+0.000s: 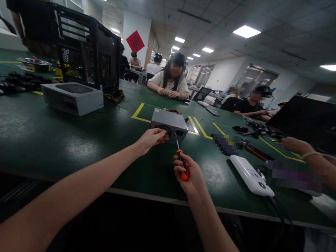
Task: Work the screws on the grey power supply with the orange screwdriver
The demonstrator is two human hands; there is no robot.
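Observation:
A grey metal computer power supply (170, 119) lies on the green table straight ahead, with wires at its back. My left hand (153, 138) is at its near face, fingers pinched together beside a dark round fan opening (165, 129). Whatever lies between those fingertips is too small to make out. In my closed right hand (191, 175) is a screwdriver with an orange and black handle (185, 169). Its shaft slants up and to the left, and the tip meets the near face of the power supply, just right of the fan opening.
Left of my hands sit another power supply (75, 98) and a black computer case (88, 52). To the right lie a white device (250, 176), tools and cables. A neighbour's hand (297, 147) reaches in from the right. Someone (170, 77) sits opposite.

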